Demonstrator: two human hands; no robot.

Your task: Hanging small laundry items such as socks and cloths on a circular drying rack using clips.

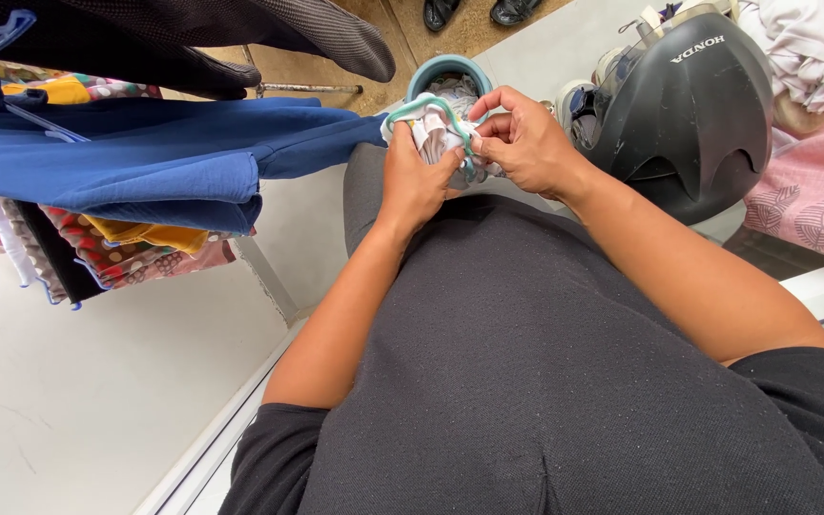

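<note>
Far left, a blue garment (145, 157) is seen draped on a hanger, with patterned clothes (116, 248) hung beneath it and a dark garment (193, 38) above. Toward the middle, the left hand (415, 181) is raised in front of the dark grey shirt (526, 362), its fingers (445, 162) curled shut around a bunched white cloth (434, 133). The cloth is pressed between thumb and fingertips, and a pale green hanger (428, 105) is looped over the top of the bundle, just above those fingers. Just behind, a teal bucket (445, 67) is glimpsed, laundry showing inside it. To the right, the cloth's other edge is pinched by the right hand (526, 143), whose fingers (488, 119) are closed tight on it, so the bundle is held between the 2 hands, touching both. Farther right, a black helmet (689, 105) is seen, with pink patterned fabric (813, 191) beside it.
</note>
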